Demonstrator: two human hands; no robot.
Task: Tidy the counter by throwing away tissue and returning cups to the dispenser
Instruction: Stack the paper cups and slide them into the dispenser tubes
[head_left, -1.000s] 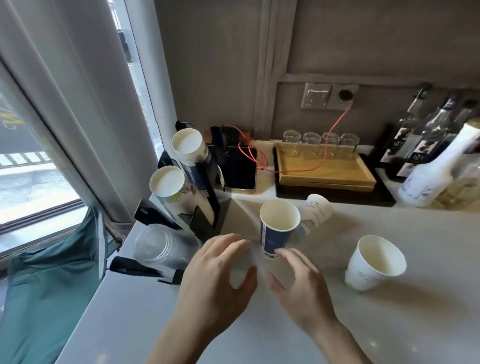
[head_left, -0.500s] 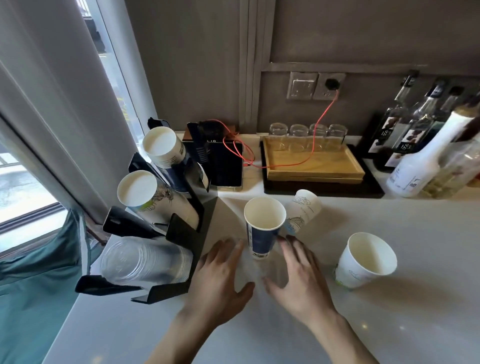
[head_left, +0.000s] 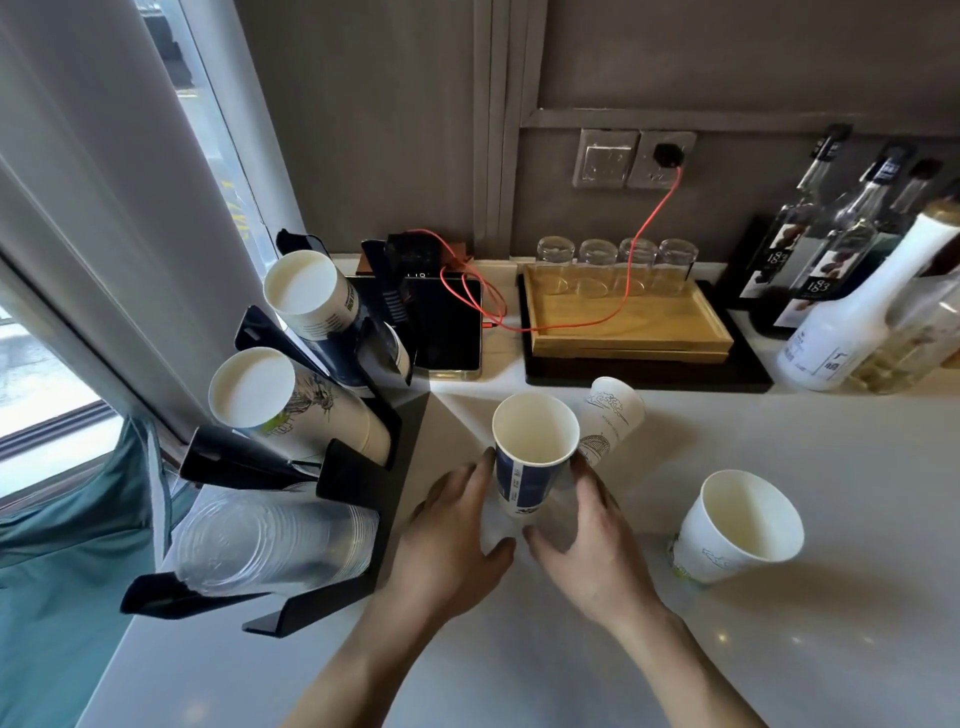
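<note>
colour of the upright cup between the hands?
Dark blue outside with a white vertical strip, white inside: the upright cup, best seen in the head view.

Grey panelled wall (head_left: 395, 104) with socket plate (head_left: 635, 158), pale curtain (head_left: 93, 218) beside a daylit window (head_left: 36, 374).

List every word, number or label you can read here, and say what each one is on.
"1883": black label of the front syrup bottle.
"1883", fainter: label of the bottle behind it.
White bottle: dark print, too blurred to read.
Blue cup between the hands: white print, too small to read.
Fallen white cup: drawings and tiny text, unreadable.
Dispenser cups: printed bands, unreadable.
Black device: faint display marks, unreadable.
</note>
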